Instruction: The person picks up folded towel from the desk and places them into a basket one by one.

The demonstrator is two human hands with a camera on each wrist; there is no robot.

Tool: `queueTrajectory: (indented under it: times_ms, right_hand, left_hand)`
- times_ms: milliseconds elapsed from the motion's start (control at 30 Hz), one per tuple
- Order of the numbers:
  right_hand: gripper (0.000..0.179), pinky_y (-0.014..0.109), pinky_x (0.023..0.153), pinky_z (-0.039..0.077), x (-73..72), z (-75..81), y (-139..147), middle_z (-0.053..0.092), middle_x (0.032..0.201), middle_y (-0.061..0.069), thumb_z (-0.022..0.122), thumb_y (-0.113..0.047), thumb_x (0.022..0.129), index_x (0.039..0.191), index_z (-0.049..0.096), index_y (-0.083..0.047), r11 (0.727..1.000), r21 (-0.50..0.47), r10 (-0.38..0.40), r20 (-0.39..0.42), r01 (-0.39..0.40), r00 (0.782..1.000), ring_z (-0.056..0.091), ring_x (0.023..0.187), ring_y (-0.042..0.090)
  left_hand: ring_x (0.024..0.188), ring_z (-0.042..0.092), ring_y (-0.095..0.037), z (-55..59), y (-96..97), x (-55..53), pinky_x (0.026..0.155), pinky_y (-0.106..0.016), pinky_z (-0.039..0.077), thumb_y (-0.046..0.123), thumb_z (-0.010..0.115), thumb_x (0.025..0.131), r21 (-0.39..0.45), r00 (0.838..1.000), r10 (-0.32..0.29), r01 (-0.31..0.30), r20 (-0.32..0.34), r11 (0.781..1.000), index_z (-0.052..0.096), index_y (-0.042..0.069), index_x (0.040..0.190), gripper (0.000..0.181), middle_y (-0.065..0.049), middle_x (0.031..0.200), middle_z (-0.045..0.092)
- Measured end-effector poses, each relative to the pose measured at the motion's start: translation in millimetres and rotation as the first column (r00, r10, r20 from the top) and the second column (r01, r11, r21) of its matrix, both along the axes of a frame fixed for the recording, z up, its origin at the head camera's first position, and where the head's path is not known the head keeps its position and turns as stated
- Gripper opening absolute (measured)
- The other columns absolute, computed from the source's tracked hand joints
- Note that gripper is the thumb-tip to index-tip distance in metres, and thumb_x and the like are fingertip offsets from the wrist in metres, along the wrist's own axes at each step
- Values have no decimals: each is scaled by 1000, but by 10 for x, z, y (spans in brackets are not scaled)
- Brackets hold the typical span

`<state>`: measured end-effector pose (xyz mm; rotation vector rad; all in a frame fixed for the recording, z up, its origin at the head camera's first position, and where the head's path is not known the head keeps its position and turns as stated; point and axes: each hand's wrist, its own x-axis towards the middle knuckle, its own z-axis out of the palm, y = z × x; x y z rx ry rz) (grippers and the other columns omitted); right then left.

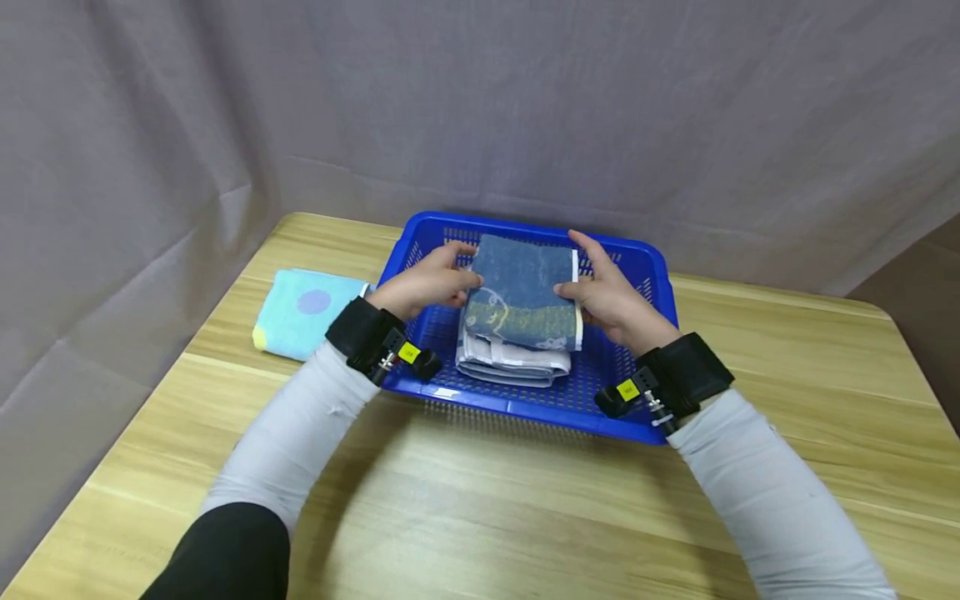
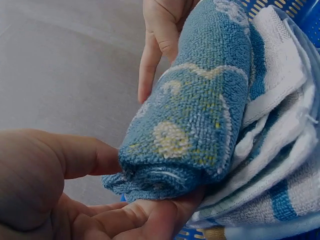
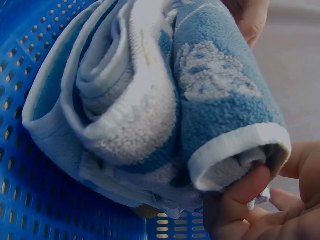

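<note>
Cropped sleeve (image 1: pixel 225 554), left hand (image 1: pixel 429 283) and right hand (image 1: pixel 609 296) in pinches on blue towel (image 1: pixel 522 279), white towel (image 1: pixel 513 367) half-hidden beneath

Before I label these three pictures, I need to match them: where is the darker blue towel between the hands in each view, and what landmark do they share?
Head: the darker blue towel is near the centre, between left hand and right hand.
Left wrist: the darker blue towel slants from the top edge to below centre.
Right wrist: the darker blue towel is right of centre, reaching the top edge.
Shared landmark: the blue basket.
</note>
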<state>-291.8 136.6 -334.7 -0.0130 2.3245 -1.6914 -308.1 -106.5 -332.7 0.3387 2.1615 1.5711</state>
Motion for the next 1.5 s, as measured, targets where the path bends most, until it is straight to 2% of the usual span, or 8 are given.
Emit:
queueTrajectory:
  times_ms: [467,633,700,767,867,1033,1300,1500]
  right_hand:
    - [47,29,43,27,-23,-45,-26,30,72,5,50,-9,95,137,42,-26,988,140,77,-63,-67,995,25,42,11]
    - [46,29,45,27,-1,-75,-3,33,75,7,49,-10,96,139,40,-22,980,178,105,-55,-94,993,24,42,12]
    - [46,31,52,33,8,-90,-7,45,95,14,48,-9,96,140,39,-19,973,208,118,-63,-103,991,41,55,13]
    - [46,33,63,37,8,-106,-15,44,122,20,48,-6,95,139,39,-16,967,231,127,-80,-105,989,52,85,19]
    - [46,38,78,35,-4,-115,-30,24,146,16,48,-4,95,139,39,-14,957,272,132,-93,-102,987,33,119,28]
    - [46,40,80,38,-22,-138,-40,33,139,20,50,-4,94,138,40,-13,947,311,122,-112,-82,986,40,112,30]
    - [48,40,69,33,-31,-156,-63,29,143,18,50,-9,95,140,37,-19,915,389,158,-99,-108,982,39,112,33]
    - [47,37,65,33,-75,-213,-90,34,139,21,52,-8,94,139,40,-18,916,391,140,-102,-90,985,43,106,32]
  left_hand:
    - [53,42,-16,-40,-7,-56,53,-26,38,12,50,95,-41,1000,9,-9,-16,999,26,8,140,52,-7,69,46]
    - [60,49,-15,-87,28,-74,55,-24,46,13,52,94,-126,1000,11,-12,-8,992,25,7,141,55,-10,87,54]
    - [62,50,-16,-105,38,-78,55,-24,46,14,52,94,-145,1000,11,-11,1,989,25,6,141,55,-13,96,55]
    - [63,51,-16,-114,41,-85,56,-24,47,14,53,94,-151,1000,9,-8,6,988,25,6,142,56,-14,102,55]
    - [63,52,-17,-111,41,-101,55,-23,47,14,53,94,-150,1000,9,-7,13,989,25,5,142,56,-14,105,56]
    - [63,53,-18,-117,44,-116,57,-25,48,12,56,92,-141,1000,8,-5,21,990,26,2,140,57,-16,108,57]
    - [63,53,-19,-141,38,-143,81,-47,47,11,57,91,-164,999,39,-33,37,986,29,2,138,55,-16,108,54]
    - [61,52,-16,-206,47,-192,74,-40,49,10,58,90,-185,998,43,-35,41,982,31,0,136,54,-14,100,55]
